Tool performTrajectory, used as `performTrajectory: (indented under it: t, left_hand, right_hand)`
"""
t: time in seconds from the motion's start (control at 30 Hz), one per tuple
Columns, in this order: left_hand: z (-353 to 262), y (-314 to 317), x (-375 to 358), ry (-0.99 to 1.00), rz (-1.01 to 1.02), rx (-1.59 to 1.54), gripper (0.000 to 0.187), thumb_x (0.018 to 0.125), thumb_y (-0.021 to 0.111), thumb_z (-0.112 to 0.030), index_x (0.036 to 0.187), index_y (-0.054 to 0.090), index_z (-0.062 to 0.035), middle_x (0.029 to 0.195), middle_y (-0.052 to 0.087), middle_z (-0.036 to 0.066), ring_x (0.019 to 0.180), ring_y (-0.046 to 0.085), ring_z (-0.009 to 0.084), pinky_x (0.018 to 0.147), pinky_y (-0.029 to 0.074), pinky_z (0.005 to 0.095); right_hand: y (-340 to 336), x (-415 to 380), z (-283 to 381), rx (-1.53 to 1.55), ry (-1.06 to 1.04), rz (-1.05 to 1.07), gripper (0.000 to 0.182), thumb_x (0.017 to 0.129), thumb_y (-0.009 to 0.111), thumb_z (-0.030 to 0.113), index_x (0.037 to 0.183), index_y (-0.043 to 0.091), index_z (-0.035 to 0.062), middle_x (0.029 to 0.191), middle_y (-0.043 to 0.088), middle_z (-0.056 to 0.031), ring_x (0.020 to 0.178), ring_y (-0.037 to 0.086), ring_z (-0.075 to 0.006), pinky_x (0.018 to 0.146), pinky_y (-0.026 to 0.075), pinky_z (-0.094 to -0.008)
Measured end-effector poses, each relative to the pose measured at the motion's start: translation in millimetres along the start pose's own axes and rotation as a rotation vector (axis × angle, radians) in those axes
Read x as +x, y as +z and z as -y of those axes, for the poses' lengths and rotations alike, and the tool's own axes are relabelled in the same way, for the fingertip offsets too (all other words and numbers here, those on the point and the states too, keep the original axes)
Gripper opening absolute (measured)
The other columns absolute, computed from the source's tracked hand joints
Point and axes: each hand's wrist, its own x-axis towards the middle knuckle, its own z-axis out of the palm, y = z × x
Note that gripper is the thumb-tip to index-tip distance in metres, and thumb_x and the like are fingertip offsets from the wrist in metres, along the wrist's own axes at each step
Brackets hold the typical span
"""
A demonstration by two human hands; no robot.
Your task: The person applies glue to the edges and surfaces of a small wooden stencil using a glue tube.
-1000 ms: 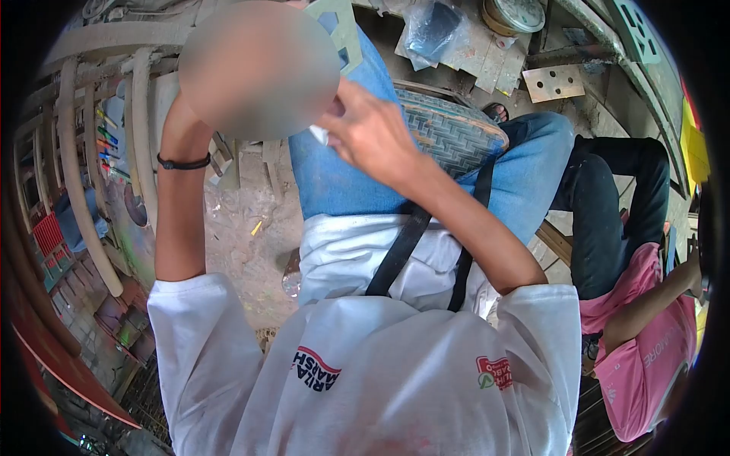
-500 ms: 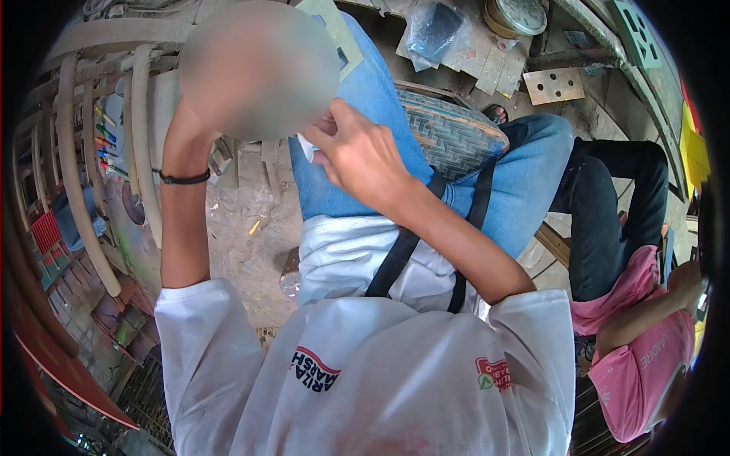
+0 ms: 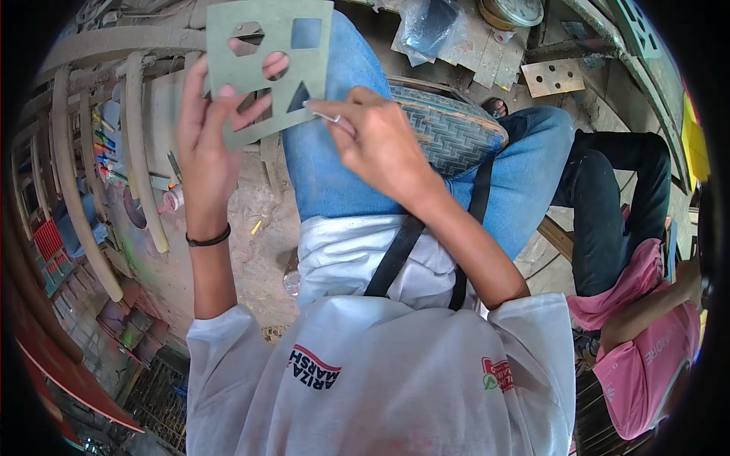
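Observation:
My left hand [image 3: 209, 163] supports a grey-green flat board [image 3: 300, 64] with cut-out shapes, among them a hexagon, a square, a circle and a triangle. Some of its fingers show through the openings from behind, while the thumb lies at the near left edge. Pinched in my right hand [image 3: 384, 148] is a small thin white piece [image 3: 325, 116], its tip at the triangular opening. I cannot make out what kind of piece it is. The board is held above my jeans-clad leg [image 3: 327, 178].
A wooden rack [image 3: 68, 175] stands at left. Another perforated board [image 3: 553, 79] lies on the ground at upper right, near a lidded tub [image 3: 513, 14] and a plastic bag [image 3: 426, 30]. A person in a pink shirt [image 3: 646, 357] sits close at right.
My left hand has come nearer my body and slightly right. The board, mostly covered by a blurred patch before, now shows fully. My right hand has moved slightly right, the white piece at the triangular opening.

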Motion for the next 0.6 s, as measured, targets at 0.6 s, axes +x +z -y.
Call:
performTrajectory:
  t: [0.6]
  left_hand:
    - [12.9, 16.9, 2.5, 0.035, -0.077, 0.135, 0.014, 0.098, 0.042, -0.01, 0.102, 0.051, 0.0003, 0.083, 0.056, 0.008, 0.081, 0.058, 0.0147, 0.077, 0.049, 0.0281]
  right_hand:
    - [5.3, -11.1, -16.4, -0.018, -0.133, -0.022, 0.051, 0.07, 0.059, -0.011, 0.114, 0.068, 0.0138, 0.085, 0.057, -0.0105, 0.069, 0.06, -0.0251, 0.064, 0.049, -0.0356]
